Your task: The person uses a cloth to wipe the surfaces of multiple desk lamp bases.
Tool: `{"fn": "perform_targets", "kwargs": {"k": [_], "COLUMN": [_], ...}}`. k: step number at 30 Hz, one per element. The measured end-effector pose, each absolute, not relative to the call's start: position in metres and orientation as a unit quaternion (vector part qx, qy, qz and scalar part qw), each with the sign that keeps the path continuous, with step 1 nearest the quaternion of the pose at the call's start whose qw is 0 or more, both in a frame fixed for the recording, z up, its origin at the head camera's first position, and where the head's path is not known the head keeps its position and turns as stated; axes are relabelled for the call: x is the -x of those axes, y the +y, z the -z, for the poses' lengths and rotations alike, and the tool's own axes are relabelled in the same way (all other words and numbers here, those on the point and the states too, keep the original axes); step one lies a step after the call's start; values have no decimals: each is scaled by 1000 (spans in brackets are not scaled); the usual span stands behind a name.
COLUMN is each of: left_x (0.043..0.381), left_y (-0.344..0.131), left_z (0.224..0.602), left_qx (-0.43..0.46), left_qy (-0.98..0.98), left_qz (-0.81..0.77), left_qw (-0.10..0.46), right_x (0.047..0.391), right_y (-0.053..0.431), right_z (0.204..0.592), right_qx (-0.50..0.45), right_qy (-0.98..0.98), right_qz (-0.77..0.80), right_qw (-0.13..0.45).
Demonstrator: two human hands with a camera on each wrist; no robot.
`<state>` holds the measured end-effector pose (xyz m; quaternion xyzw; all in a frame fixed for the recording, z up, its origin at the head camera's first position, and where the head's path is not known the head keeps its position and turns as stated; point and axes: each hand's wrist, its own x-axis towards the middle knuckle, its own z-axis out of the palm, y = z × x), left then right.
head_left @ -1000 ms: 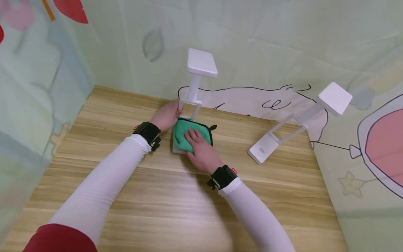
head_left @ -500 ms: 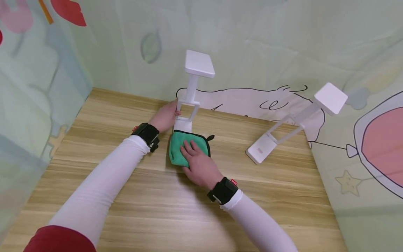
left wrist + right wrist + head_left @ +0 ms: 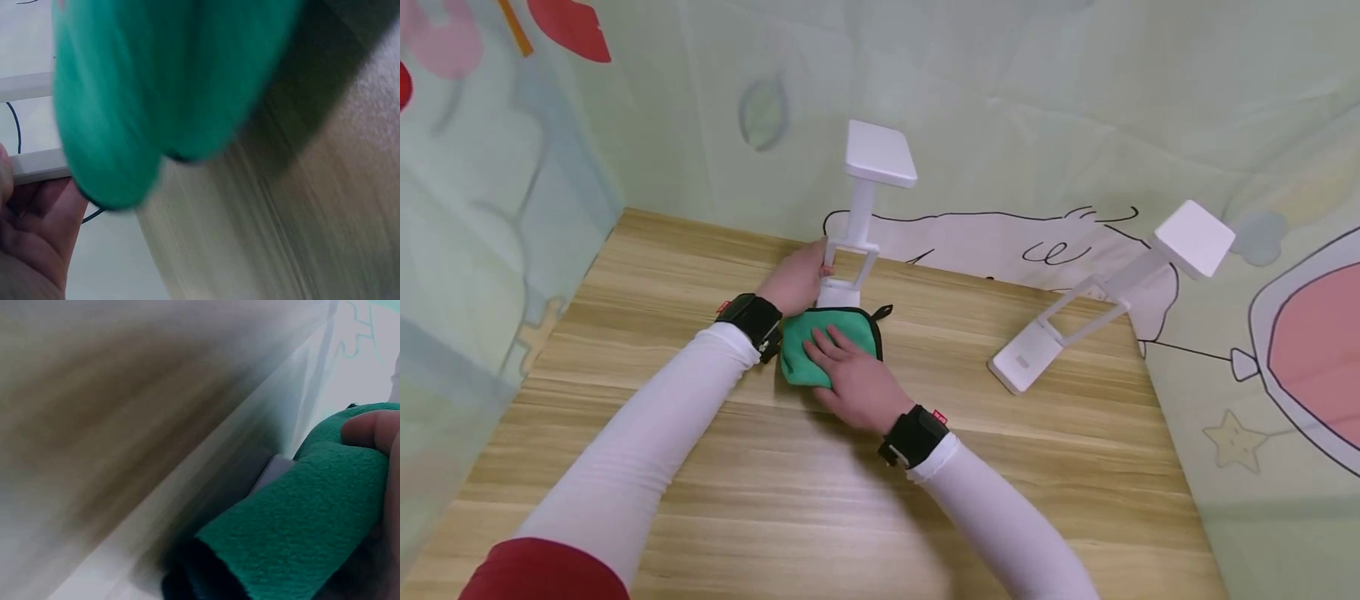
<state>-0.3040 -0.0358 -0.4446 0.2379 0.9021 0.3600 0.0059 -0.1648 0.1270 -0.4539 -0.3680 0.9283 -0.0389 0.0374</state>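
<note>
A white desk lamp (image 3: 880,154) with a square head stands upright near the back wall. My left hand (image 3: 797,279) grips one side bar of its open frame; that bar (image 3: 40,164) shows between thumb and fingers in the left wrist view. My right hand (image 3: 861,383) lies with straight, spread fingers on a folded green cloth (image 3: 797,342), which has black edging and a small black loop. The cloth hides most of the lamp's base (image 3: 837,297), whose pale edge (image 3: 272,470) peeks out beneath it in the right wrist view.
A second white lamp (image 3: 1026,358), of the same kind, leans back on the right side of the wooden table (image 3: 775,517). Printed curtain walls (image 3: 1000,100) enclose the table's back and sides.
My right hand has drawn the green cloth toward me along the lamp base, then shifted it left, uncovering the base's back end. The left hand keeps its grip on the frame.
</note>
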Motion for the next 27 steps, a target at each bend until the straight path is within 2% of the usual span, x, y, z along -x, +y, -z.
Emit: {"fn": "perform_targets", "kwargs": {"k": [6,11,18,27], "left_x": [304,300,297,297], "left_y": [-36,-37,-35,-37], "left_z": [441,443,446,441], "left_qx": [-248,-241,-245,-249], "left_qy": [902,903,903,901], "left_qz": [-354,-356,-352,-356], "left_qw": [-4,7,11,0], "right_x": [192,200,193,176], "right_y": [122,121,126,130], "right_z": [459,455,454,451], "right_qx": [338,302,276,280], "right_qy": [939,949,958,959], "right_qz": [53,77,59,-13], "right_qw": [39,48,55,35]}}
